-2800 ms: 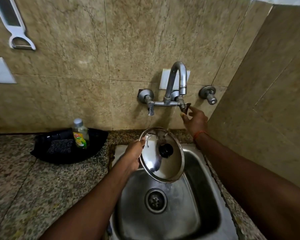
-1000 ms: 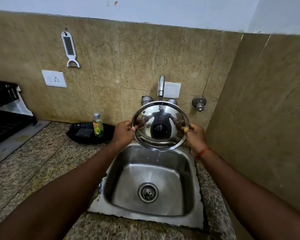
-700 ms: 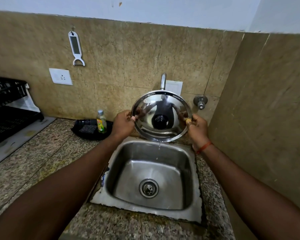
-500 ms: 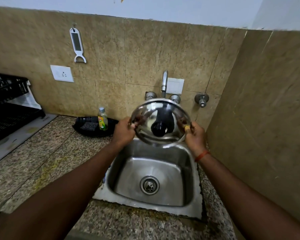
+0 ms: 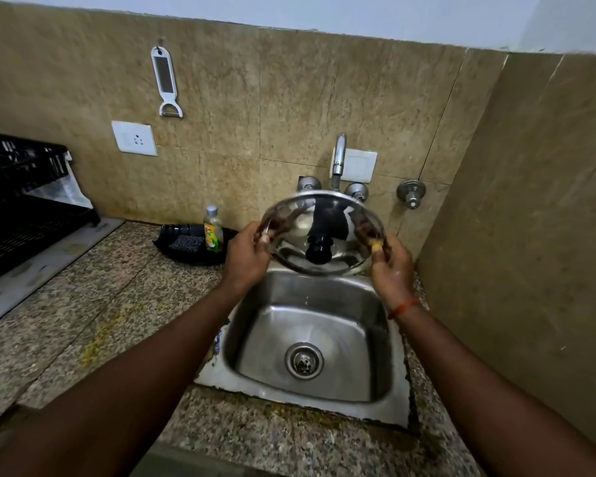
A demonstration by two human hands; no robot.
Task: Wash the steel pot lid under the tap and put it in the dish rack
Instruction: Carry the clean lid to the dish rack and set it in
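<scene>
The round steel pot lid (image 5: 338,222) with its black knob facing me hangs above the back of the steel sink (image 5: 241,380), tilted so its top leans away. My left hand (image 5: 246,256) grips its left rim and my right hand (image 5: 391,266) grips its right rim. Behind the lid stands the chrome tap (image 5: 339,156), with no water visibly running. The black dish rack (image 5: 18,204) sits at the far left on the counter.
A black tray (image 5: 193,249) holding a scrub pad and a dish soap bottle (image 5: 213,229) stands left of the sink. A tiled side wall (image 5: 530,235) closes in on the right. A white peeler (image 5: 165,80) hangs on the back wall above a socket (image 5: 134,138). The counter is speckled granite (image 5: 93,315).
Earlier my right hand was at the tap handle while my left held the lid alone; now both hands hold it. Over the last second the lid has tipped from upright towards flat and dropped slightly.
</scene>
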